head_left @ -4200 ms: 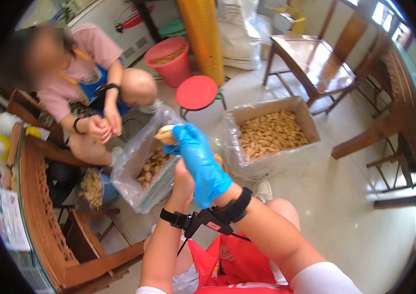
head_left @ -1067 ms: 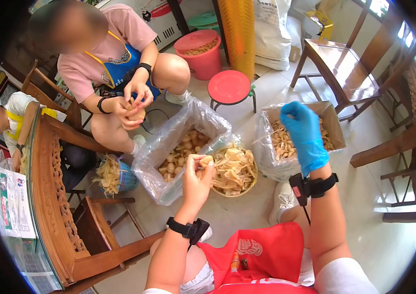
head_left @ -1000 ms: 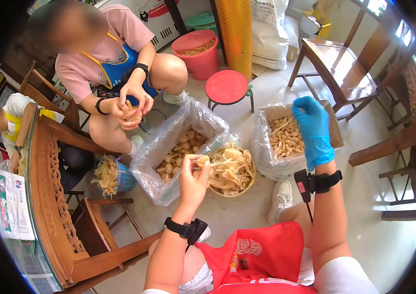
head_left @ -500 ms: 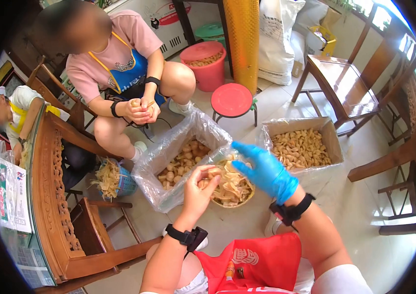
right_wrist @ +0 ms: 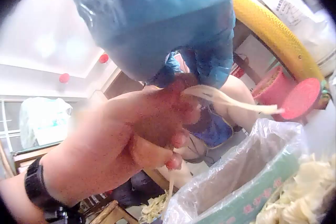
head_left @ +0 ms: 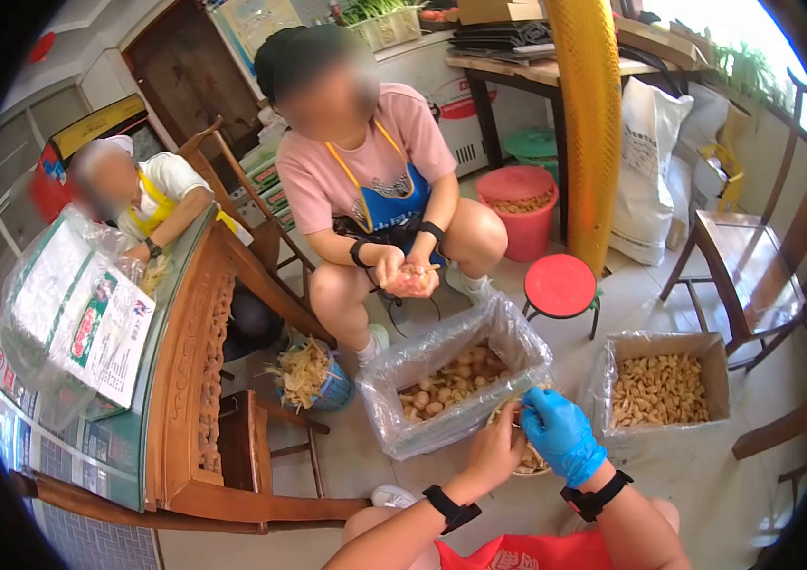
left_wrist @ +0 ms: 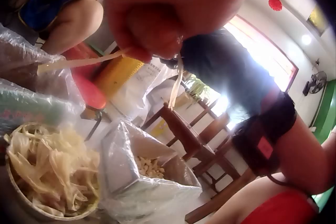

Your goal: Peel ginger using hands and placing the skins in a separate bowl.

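Note:
My bare left hand (head_left: 493,451) grips pale tan, rounded pieces (right_wrist: 149,153), mostly hidden inside its curled fingers. My right hand (head_left: 560,437), in a blue glove, meets it at the fingertips and pinches at the peel there. A long pale strip of peel (right_wrist: 231,100) sticks out where the two hands meet; a shorter strip (left_wrist: 178,85) hangs down in the left wrist view. Under the hands stands a round basket (left_wrist: 13,174) heaped with loose peels (left_wrist: 52,169). Just beyond, a plastic-lined box (head_left: 394,427) holds rounded tan pieces (head_left: 451,380).
Another plastic-lined box (head_left: 717,399) of tan pieces stands at the right, near a red stool (head_left: 560,285) and a wooden chair (head_left: 750,261). A seated person (head_left: 365,180) works opposite; another (head_left: 156,195) sits behind the glass-topped table (head_left: 170,351). A blue basket (head_left: 332,385) holds more peels.
The gloved right hand has come from over the right box back to the left hand, which keeps its pieces. The head view has tilted up, showing more of the room.

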A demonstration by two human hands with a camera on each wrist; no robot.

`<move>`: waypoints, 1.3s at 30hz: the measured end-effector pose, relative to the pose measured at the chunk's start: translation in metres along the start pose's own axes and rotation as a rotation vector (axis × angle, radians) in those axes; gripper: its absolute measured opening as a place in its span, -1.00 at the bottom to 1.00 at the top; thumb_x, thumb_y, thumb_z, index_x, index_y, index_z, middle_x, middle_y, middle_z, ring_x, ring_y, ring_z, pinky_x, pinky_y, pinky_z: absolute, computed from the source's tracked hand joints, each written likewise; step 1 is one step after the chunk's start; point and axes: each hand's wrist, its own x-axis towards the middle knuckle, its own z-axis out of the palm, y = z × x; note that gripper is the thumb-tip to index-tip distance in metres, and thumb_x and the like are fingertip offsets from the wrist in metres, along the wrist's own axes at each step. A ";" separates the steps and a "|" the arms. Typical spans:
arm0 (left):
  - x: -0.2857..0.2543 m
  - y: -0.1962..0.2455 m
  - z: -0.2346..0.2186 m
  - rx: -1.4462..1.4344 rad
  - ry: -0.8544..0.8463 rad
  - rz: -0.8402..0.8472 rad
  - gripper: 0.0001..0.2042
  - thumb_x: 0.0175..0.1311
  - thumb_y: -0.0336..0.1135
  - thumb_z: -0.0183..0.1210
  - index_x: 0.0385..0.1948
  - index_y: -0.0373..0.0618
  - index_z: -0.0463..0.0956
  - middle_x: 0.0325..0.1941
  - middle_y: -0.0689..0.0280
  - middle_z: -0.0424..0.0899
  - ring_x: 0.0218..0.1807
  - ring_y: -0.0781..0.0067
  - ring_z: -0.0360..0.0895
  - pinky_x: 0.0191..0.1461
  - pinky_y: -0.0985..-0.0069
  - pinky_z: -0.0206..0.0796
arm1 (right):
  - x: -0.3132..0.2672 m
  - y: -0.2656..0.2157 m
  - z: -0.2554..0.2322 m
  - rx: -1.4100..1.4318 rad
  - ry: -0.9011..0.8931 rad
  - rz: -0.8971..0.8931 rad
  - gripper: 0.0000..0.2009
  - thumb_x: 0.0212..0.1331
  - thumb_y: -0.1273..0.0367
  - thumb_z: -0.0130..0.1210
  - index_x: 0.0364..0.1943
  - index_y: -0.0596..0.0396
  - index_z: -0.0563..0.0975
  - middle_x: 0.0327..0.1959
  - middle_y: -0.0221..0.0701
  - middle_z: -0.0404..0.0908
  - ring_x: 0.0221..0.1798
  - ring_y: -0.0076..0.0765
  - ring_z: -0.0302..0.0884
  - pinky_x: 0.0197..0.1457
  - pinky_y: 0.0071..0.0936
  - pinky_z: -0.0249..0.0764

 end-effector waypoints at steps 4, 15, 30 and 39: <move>0.005 0.008 -0.005 -0.150 -0.012 -0.063 -0.59 0.13 -0.45 0.04 0.08 -0.07 0.26 -0.22 0.05 0.58 -0.31 -0.09 0.53 -0.30 0.14 0.31 | 0.005 0.005 0.002 0.002 0.016 -0.038 -0.92 0.03 0.44 -0.01 -0.37 0.08 0.41 -0.48 -0.13 0.48 -0.37 0.10 0.48 -0.37 -0.10 0.41; 0.008 0.011 0.002 -0.359 0.075 -0.111 -0.68 0.22 -0.45 0.05 0.02 -0.12 0.29 -0.28 0.13 0.58 -0.33 0.23 0.58 -0.33 0.39 0.34 | 0.001 0.002 0.002 0.372 0.136 0.169 -0.90 0.05 0.49 0.06 -0.32 0.15 0.48 -0.45 -0.15 0.53 -0.42 -0.12 0.53 -0.33 -0.38 0.43; 0.006 0.008 0.000 -0.918 -0.152 -0.518 -0.67 0.27 -0.43 0.04 0.07 -0.01 0.29 -0.18 0.43 0.55 -0.32 0.70 0.44 -0.39 0.70 0.34 | 0.005 0.007 -0.018 0.243 -0.040 0.027 -0.78 0.05 0.38 0.15 -0.19 0.07 0.52 -0.32 -0.24 0.52 -0.29 -0.10 0.53 -0.20 -0.32 0.45; -0.004 -0.015 0.015 -0.764 -0.019 -0.394 -0.58 0.18 -0.46 0.15 0.09 -0.30 0.31 -0.13 0.18 0.56 -0.13 0.50 0.53 -0.28 0.61 0.40 | 0.002 0.008 -0.012 0.167 -0.110 0.064 -0.82 0.05 0.40 0.14 -0.24 0.10 0.52 -0.33 -0.19 0.53 -0.30 -0.08 0.53 -0.24 -0.32 0.45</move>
